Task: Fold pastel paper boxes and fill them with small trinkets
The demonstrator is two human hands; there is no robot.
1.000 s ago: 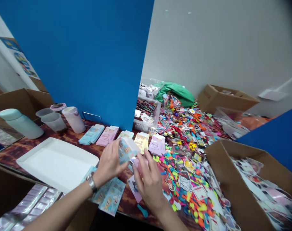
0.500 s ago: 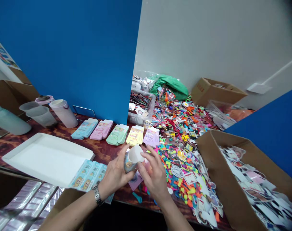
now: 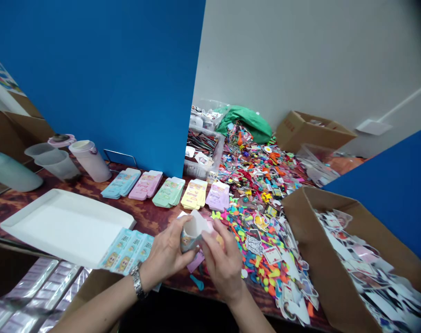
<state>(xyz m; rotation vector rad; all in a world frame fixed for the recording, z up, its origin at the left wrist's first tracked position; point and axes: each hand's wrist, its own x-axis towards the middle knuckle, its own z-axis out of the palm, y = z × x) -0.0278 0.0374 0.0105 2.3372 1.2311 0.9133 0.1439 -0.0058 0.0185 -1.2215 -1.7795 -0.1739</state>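
Observation:
My left hand (image 3: 168,252) grips a small light-blue paper box (image 3: 191,233) with its open white top facing up, held just above the table's near edge. My right hand (image 3: 221,263) is closed against the box's right side, fingers pinched on a small pink item I cannot make out. A wristwatch (image 3: 137,283) sits on my left wrist. Flat blue box blanks (image 3: 127,249) lie fanned out to the left of my hands. A pink card (image 3: 195,261) and a small teal piece (image 3: 196,282) lie on the table under my hands.
A white tray (image 3: 64,226) lies at left. Stacks of flat pastel boxes (image 3: 168,192) line the blue divider (image 3: 127,78). A heap of colourful stickers (image 3: 265,203) spreads right. A cardboard box (image 3: 338,273) of cut-outs stands at right. Plastic cups (image 3: 88,159) stand at back left.
The box has been brought down toward the table's near edge and turned so its open top faces up. My right hand stays closed at its side.

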